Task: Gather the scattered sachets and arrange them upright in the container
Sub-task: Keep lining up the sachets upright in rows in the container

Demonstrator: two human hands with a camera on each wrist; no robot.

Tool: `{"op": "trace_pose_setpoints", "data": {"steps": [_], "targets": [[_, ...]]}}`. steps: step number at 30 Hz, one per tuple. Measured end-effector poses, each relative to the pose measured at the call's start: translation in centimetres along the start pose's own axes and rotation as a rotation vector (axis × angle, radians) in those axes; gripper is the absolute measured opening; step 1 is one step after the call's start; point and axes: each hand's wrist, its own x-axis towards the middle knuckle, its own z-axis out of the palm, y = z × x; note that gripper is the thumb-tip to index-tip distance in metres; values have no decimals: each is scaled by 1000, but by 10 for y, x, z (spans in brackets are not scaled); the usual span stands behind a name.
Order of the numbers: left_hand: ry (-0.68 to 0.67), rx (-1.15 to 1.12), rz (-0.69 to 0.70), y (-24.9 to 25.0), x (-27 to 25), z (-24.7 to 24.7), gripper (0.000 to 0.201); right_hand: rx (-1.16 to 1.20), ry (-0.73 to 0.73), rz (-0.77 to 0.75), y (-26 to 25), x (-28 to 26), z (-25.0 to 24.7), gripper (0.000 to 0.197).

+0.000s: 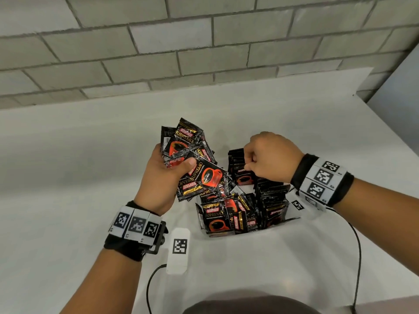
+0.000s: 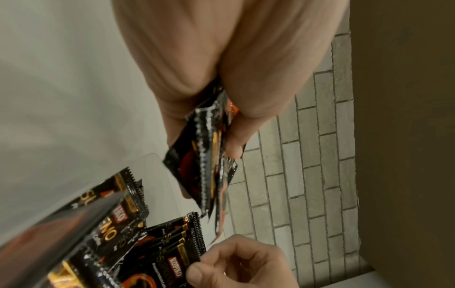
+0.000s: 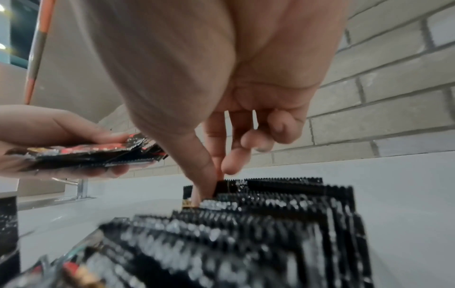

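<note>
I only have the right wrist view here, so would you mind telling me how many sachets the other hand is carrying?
Observer: The left hand grips a fanned bunch of sachets, clearly several, held above the table beside the container.
Operator: Thank you. Is the container nearly full?
Observer: Its right side holds an upright row; the near left sachets stand less neatly, and a gap shows behind them.
Operator: And what is my right hand doing from above?
Observer: The right hand pinches one sachet at the far end of that row.
</note>
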Motion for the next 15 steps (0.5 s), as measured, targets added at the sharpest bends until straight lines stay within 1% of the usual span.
{"op": "trace_pose_setpoints", "data": {"steps": [1, 3, 5, 7, 9, 11, 12, 15], "targets": [[-1, -4, -1, 0, 0, 1, 47, -19, 18, 2, 0, 0, 1, 9], [-8, -14, -2, 0, 0, 3, 48, -21, 43, 21, 1, 0, 0, 17], [-17, -24, -1, 1, -1, 5, 48, 35, 51, 44, 2, -1, -7, 24], [-29, -36, -4, 3, -1, 8, 47, 169, 64, 33, -1, -4, -20, 23], [-54, -55, -5, 5, -3, 15, 48, 398, 116, -6, -13, -8, -33, 22], [-81, -98, -14, 7, -6, 23, 50, 597, 152, -31, -30, -16, -43, 28], [-95, -128, -26, 9, -7, 27, 51, 646, 141, -41, -37, -19, -44, 33], [-126, -230, -80, 13, -11, 37, 56, 657, 65, -62, -44, -25, -39, 49]]}}
